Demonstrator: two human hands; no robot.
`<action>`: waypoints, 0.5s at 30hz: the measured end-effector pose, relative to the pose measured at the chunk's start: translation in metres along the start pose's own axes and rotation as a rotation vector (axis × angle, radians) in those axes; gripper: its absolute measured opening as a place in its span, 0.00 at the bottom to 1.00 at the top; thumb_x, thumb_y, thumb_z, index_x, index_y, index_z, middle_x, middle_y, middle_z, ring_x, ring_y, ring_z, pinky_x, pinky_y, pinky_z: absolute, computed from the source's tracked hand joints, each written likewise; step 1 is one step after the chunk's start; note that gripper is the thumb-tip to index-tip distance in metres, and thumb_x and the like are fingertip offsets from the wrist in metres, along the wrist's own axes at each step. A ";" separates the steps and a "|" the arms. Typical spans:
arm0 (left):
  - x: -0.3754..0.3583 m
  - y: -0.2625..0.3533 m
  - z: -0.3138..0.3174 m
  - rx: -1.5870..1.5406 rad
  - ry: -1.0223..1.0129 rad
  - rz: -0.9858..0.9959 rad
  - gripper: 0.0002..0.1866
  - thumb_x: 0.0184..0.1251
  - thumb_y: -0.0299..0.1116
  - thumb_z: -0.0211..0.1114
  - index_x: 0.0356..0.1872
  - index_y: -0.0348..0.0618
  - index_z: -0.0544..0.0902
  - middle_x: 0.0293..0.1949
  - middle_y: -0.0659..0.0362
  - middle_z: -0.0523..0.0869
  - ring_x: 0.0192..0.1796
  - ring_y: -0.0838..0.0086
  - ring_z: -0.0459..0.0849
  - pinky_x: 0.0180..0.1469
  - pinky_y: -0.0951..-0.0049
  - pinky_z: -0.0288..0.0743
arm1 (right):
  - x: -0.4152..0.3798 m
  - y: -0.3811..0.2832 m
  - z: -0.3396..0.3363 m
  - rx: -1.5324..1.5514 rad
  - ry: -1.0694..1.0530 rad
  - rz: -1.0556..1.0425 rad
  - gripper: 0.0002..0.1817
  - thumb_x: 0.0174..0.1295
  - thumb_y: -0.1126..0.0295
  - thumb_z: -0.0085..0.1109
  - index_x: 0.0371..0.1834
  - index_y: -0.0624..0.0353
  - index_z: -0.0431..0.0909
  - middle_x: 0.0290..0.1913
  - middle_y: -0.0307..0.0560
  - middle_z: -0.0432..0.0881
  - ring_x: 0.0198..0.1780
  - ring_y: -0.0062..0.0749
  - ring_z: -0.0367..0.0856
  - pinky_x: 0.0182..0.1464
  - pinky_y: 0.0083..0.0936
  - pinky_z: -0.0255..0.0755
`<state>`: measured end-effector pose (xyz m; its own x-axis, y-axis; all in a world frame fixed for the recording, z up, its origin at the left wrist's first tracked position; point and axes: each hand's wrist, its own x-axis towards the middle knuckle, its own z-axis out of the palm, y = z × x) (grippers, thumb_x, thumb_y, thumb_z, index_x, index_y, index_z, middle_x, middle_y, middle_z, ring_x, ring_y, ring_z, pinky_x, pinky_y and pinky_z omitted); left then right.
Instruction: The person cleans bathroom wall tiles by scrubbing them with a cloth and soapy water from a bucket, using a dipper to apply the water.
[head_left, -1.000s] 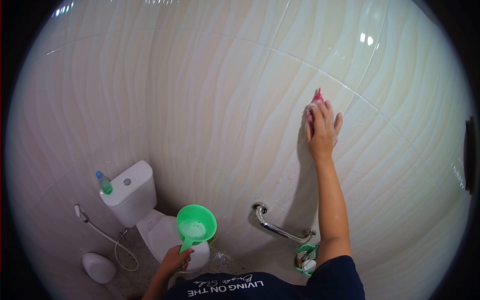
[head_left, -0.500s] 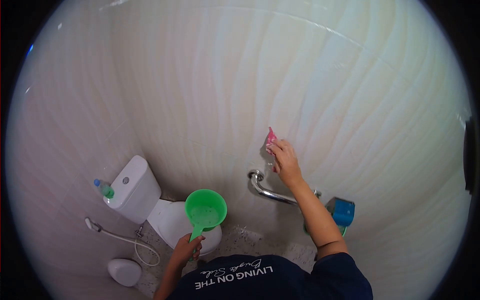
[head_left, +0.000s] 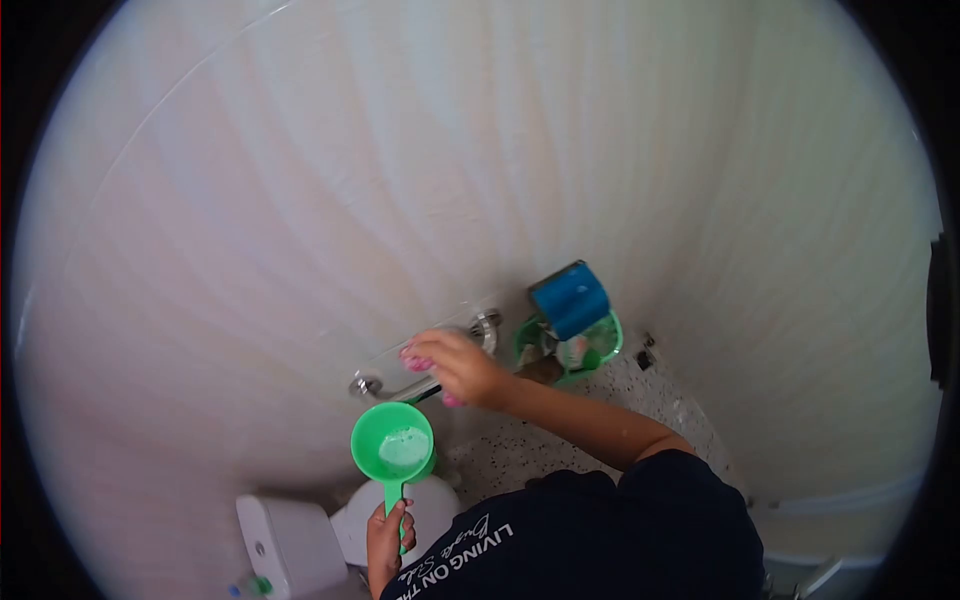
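A green dipper (head_left: 393,442) with some whitish, foamy liquid inside is held upright by its handle in my left hand (head_left: 391,537), above the toilet seat. My right hand (head_left: 455,368) is closed around a pink cloth (head_left: 415,358), parts of which show at the fingertips and below the palm. That hand is over the metal grab bar (head_left: 485,325) on the wall and hides its middle. Whether the cloth touches the bar or wall cannot be made out.
A white toilet (head_left: 290,545) stands at lower left, with a small bottle (head_left: 250,587) on its tank. Right of the bar, a blue holder (head_left: 571,300) hangs over a green basket (head_left: 613,350) of items. A floor drain (head_left: 646,352) lies farther right.
The view has turned rightward. My right hand has moved down from the wall to the grab bar with the pink cloth. My left hand still holds the dipper, now closer to the bar.
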<state>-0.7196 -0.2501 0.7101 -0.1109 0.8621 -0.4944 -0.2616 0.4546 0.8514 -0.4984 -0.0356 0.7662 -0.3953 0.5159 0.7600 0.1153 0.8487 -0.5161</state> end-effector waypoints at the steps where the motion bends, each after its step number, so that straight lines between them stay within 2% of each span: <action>1: 0.003 0.004 0.007 0.045 -0.006 -0.029 0.12 0.68 0.38 0.56 0.40 0.38 0.75 0.16 0.64 0.69 0.10 0.82 0.61 0.12 0.81 0.53 | 0.000 0.001 -0.009 0.036 0.021 -0.001 0.16 0.56 0.81 0.49 0.48 0.61 0.76 0.52 0.51 0.74 0.55 0.44 0.72 0.58 0.32 0.66; 2: 0.002 0.007 0.010 0.074 -0.051 -0.017 0.12 0.68 0.39 0.57 0.39 0.38 0.75 0.15 0.64 0.69 0.10 0.81 0.62 0.13 0.81 0.54 | -0.001 -0.003 -0.015 0.014 0.060 0.015 0.16 0.56 0.81 0.49 0.48 0.61 0.76 0.52 0.51 0.74 0.55 0.44 0.72 0.58 0.32 0.66; 4: -0.002 0.004 0.019 0.138 -0.093 -0.017 0.13 0.68 0.39 0.57 0.38 0.38 0.76 0.15 0.64 0.69 0.11 0.81 0.63 0.13 0.80 0.54 | -0.006 -0.004 -0.031 0.141 0.008 0.064 0.14 0.58 0.79 0.49 0.47 0.60 0.76 0.51 0.50 0.74 0.54 0.43 0.73 0.58 0.32 0.66; 7: 0.015 -0.010 0.020 0.307 -0.059 0.037 0.15 0.67 0.43 0.57 0.36 0.39 0.77 0.15 0.65 0.70 0.18 0.85 0.64 0.22 0.83 0.54 | -0.016 0.011 -0.041 0.178 0.032 0.050 0.15 0.55 0.81 0.47 0.45 0.61 0.75 0.49 0.52 0.73 0.52 0.46 0.73 0.56 0.34 0.67; 9: 0.025 -0.002 0.031 0.405 -0.071 0.013 0.16 0.66 0.44 0.58 0.34 0.39 0.78 0.15 0.66 0.70 0.17 0.85 0.63 0.21 0.82 0.53 | -0.018 0.031 -0.044 0.180 0.060 0.067 0.13 0.56 0.80 0.47 0.44 0.61 0.75 0.47 0.52 0.74 0.51 0.46 0.73 0.55 0.34 0.67; 11: 0.028 0.001 0.044 0.437 -0.048 0.025 0.16 0.66 0.44 0.59 0.33 0.38 0.78 0.15 0.66 0.70 0.17 0.85 0.63 0.21 0.82 0.52 | -0.022 0.045 -0.047 0.300 -0.234 0.187 0.10 0.61 0.76 0.49 0.44 0.61 0.76 0.46 0.49 0.76 0.49 0.41 0.75 0.53 0.32 0.68; 13: 0.026 0.008 0.066 0.453 -0.016 0.040 0.16 0.65 0.44 0.59 0.32 0.38 0.77 0.15 0.67 0.69 0.17 0.85 0.62 0.21 0.81 0.50 | -0.025 0.044 -0.048 0.388 -0.320 0.143 0.10 0.61 0.76 0.49 0.44 0.61 0.76 0.45 0.49 0.76 0.47 0.41 0.76 0.51 0.31 0.69; 15: 0.017 0.021 0.092 0.260 -0.048 -0.071 0.16 0.65 0.43 0.60 0.31 0.38 0.77 0.14 0.67 0.69 0.17 0.85 0.62 0.20 0.81 0.51 | -0.029 0.043 -0.045 0.481 -0.419 0.090 0.10 0.60 0.76 0.49 0.43 0.61 0.76 0.44 0.49 0.76 0.46 0.40 0.76 0.50 0.31 0.70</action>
<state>-0.6386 -0.2057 0.7358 -0.0537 0.8328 -0.5509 -0.0111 0.5512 0.8343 -0.4407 -0.0090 0.7397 -0.7366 0.4110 0.5372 -0.2184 0.6071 -0.7640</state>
